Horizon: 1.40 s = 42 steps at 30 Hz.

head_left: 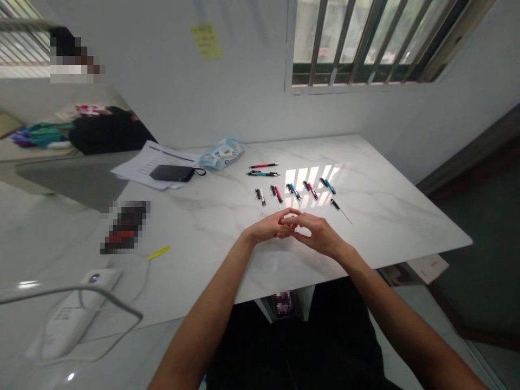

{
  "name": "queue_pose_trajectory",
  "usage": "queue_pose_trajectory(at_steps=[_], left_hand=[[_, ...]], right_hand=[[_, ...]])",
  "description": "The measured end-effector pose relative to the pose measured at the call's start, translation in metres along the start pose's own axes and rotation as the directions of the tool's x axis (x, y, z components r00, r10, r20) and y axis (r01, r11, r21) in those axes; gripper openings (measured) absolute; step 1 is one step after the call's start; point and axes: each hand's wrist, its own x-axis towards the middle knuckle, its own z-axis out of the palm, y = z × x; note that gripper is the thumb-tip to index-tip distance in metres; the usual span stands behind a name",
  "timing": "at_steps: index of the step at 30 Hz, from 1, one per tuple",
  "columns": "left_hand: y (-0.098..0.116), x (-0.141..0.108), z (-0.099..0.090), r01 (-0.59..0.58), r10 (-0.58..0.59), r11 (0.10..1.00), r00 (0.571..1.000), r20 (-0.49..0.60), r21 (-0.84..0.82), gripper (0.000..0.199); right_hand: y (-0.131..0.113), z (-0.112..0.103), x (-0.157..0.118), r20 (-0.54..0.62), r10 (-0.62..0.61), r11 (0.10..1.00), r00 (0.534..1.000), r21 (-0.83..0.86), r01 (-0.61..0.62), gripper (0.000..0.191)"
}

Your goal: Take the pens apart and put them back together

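L hand [273, 225] + R hand [316, 232]: fingers bent, touching, twd bench [398, 216] front edge | can't tell if holding sth | pen parts [278, 194] in row, btw hands & far edge

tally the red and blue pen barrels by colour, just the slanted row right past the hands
Red barrels: 2, a left one and a right one
Blue barrels: 2, a left one and a right one
Total: 4
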Motion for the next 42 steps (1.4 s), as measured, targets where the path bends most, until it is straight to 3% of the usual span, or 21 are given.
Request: queue_pose_trajectory(at_steps=[8,12,18,22,25,31,36,39,42], left_hand=[[0.003,0.001,0.005,-0.023,0.021,0.998,0.999,-0.032,-0.062,0.05],[0.008,-0.001,0.006,-0.062,0.057,0.996,0.995,-0.078,-0.071,0.045],[0.012,0.002,0.002,-0.178,0.125,0.974,0.939,-0.321,-0.142,0.039],[0.012,0.007,0.0,-0.257,0.146,0.937,0.905,-0.4,-0.239,0.035],[0.01,0.01,-0.001,-0.31,0.186,0.924,0.876,-0.444,-0.225,0.033],[0.006,0.01,-0.006,-0.367,0.237,0.915,0.824,-0.515,-0.166,0.041],[0.006,0.011,-0.008,-0.384,0.255,0.916,0.782,-0.568,-0.117,0.051],[0.003,0.013,-0.007,-0.357,0.271,0.934,0.746,-0.608,-0.022,0.053],[0.0,0.015,-0.006,-0.334,0.288,0.941,0.716,-0.636,0.051,0.056]], right_hand=[[-0.002,-0.004,0.003,-0.03,-0.01,0.999,0.999,-0.046,0.009,0.034],[0.003,-0.012,0.003,-0.143,0.059,0.995,0.988,-0.067,-0.069,0.04],[0.049,-0.054,-0.021,-0.284,0.208,0.944,0.936,-0.19,-0.268,0.043],[0.084,-0.08,-0.039,-0.268,0.281,0.881,0.922,-0.308,-0.358,0.042],[0.102,-0.085,-0.047,-0.217,0.339,0.855,0.916,-0.337,-0.396,0.042],[0.118,-0.082,-0.062,-0.239,0.37,0.83,0.898,-0.348,-0.435,0.039],[0.096,-0.067,-0.063,-0.324,0.326,0.854,0.888,-0.302,-0.424,0.033],[0.065,-0.039,-0.049,-0.334,0.404,0.89,0.851,-0.073,-0.451,0.028],[0.036,-0.006,-0.031,-0.233,0.521,0.845,0.821,0.274,-0.459,0.037]])
